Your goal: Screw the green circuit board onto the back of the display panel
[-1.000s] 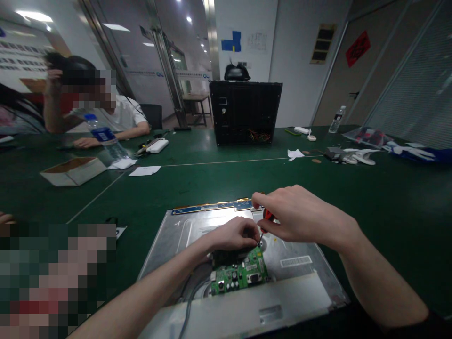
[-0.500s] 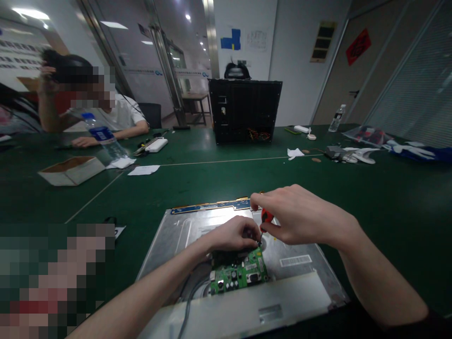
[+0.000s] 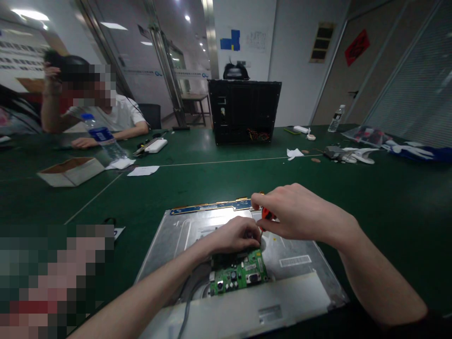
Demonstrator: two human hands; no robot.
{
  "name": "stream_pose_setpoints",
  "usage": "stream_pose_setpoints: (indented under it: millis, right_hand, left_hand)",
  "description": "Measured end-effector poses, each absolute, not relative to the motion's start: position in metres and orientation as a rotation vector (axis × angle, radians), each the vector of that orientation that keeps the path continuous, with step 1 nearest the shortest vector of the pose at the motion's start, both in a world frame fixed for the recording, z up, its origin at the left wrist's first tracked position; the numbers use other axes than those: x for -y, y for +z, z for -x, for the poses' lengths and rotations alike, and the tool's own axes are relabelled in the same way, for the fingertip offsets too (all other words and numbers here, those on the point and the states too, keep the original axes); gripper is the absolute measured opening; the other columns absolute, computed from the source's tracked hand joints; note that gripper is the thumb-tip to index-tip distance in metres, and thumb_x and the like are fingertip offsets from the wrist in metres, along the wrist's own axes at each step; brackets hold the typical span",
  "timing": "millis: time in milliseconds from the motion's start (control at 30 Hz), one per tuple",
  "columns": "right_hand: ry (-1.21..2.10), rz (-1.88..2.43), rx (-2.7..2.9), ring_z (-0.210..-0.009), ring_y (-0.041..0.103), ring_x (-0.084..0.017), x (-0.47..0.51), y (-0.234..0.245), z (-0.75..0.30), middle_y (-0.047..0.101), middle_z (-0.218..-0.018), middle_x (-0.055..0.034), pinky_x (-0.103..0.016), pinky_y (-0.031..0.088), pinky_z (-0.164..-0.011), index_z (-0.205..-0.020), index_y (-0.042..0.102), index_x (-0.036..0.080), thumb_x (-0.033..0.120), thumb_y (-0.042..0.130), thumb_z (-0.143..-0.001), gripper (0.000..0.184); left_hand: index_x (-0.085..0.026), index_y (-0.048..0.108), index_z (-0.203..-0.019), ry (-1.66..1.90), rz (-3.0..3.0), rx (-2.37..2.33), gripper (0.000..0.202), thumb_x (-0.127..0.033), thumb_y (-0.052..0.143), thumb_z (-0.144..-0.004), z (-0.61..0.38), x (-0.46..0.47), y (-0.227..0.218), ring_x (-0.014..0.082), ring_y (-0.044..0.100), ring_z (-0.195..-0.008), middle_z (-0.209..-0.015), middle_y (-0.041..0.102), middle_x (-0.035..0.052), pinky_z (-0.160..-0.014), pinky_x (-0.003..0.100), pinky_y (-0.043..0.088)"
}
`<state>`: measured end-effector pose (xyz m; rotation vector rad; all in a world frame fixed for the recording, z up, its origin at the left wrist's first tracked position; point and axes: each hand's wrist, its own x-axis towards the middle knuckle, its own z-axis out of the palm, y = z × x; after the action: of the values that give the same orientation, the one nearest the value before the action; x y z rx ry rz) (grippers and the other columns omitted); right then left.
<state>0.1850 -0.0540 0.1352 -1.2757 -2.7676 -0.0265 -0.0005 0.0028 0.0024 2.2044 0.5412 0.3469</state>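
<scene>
Gripping a red screwdriver (image 3: 267,214) at the circuit board (image 3: 237,274)

Holding it in the closed right hand (image 3: 300,212); with the left hand (image 3: 237,234) curled just beside, unable to tell around what. Nearer, see the circuit board on a metal panel (image 3: 278,252) on the table (image 3: 197,181). Likely light, stiff, fragile; best to take by its edges.

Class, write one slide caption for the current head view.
Right hand grips a red-handled metal screwdriver beside the left hand, near a green circuit board on a flat silver metal panel.
</scene>
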Motion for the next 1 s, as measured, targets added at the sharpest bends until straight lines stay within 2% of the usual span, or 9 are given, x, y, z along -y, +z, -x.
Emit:
stream_pose_setpoints:
  millis: [200, 433, 633, 867, 1000]
  right_hand:
    - [-0.018, 1.277, 2.766, -0.062, 0.056, -0.015, 0.0542, 0.1357, -0.1857, 0.068, -0.077, -0.0009, -0.026, 0.025, -0.052, -0.100, 0.059, 0.022, 0.029, 0.058, -0.088, 0.013]
    - [-0.014, 1.263, 2.760, -0.060, 0.054, -0.015, 0.0559, 0.1387, -0.1864, 0.066, -0.075, -0.0003, -0.026, 0.024, -0.051, -0.099, 0.057, 0.021, 0.030, 0.055, -0.091, 0.012]
    - [-0.064, 1.243, 2.753, -0.056, 0.050, -0.013, 0.0557, 0.1377, -0.1827, 0.064, -0.072, 0.0001, -0.026, 0.022, -0.050, -0.095, 0.056, 0.020, 0.031, 0.056, -0.091, 0.012]
    - [-0.041, 1.228, 2.788, -0.060, 0.053, -0.014, 0.0543, 0.1369, -0.1808, 0.066, -0.074, -0.0001, -0.027, 0.023, -0.051, -0.099, 0.057, 0.020, 0.028, 0.058, -0.089, 0.012]
    - [-0.045, 1.222, 2.787, -0.060, 0.053, -0.013, 0.0535, 0.1365, -0.1805, 0.065, -0.074, -0.0002, -0.027, 0.022, -0.051, -0.094, 0.057, 0.020, 0.027, 0.057, -0.090, 0.008]
  left_hand:
    - [-0.014, 0.070, -0.084, 0.349, -2.159, -0.514, 0.002, -0.014, 0.069, -0.083, 0.0010, -0.0044, -0.0014, 0.0166, 0.061, -0.075, -0.082, 0.068, 0.0023, -0.066, 0.022, 0.045]
    - [-0.014, 0.070, -0.084, 0.408, -2.122, -0.536, 0.007, -0.021, 0.070, -0.084, 0.0032, -0.0060, -0.0018, 0.0166, 0.061, -0.075, -0.082, 0.068, 0.0020, -0.067, 0.022, 0.045]
    - [-0.015, 0.069, -0.085, 0.391, -2.127, -0.548, 0.006, -0.020, 0.070, -0.083, 0.0020, -0.0076, -0.0006, 0.0183, 0.063, -0.076, -0.079, 0.069, 0.0015, -0.068, 0.024, 0.046]
    - [-0.014, 0.068, -0.084, 0.354, -2.145, -0.533, 0.005, -0.018, 0.070, -0.083, 0.0014, -0.0063, -0.0005, 0.0181, 0.063, -0.074, -0.079, 0.069, 0.0023, -0.066, 0.023, 0.045]
    - [-0.013, 0.068, -0.084, 0.360, -2.153, -0.537, 0.005, -0.018, 0.071, -0.082, 0.0014, -0.0068, -0.0018, 0.0178, 0.063, -0.073, -0.078, 0.069, 0.0025, -0.065, 0.023, 0.045]
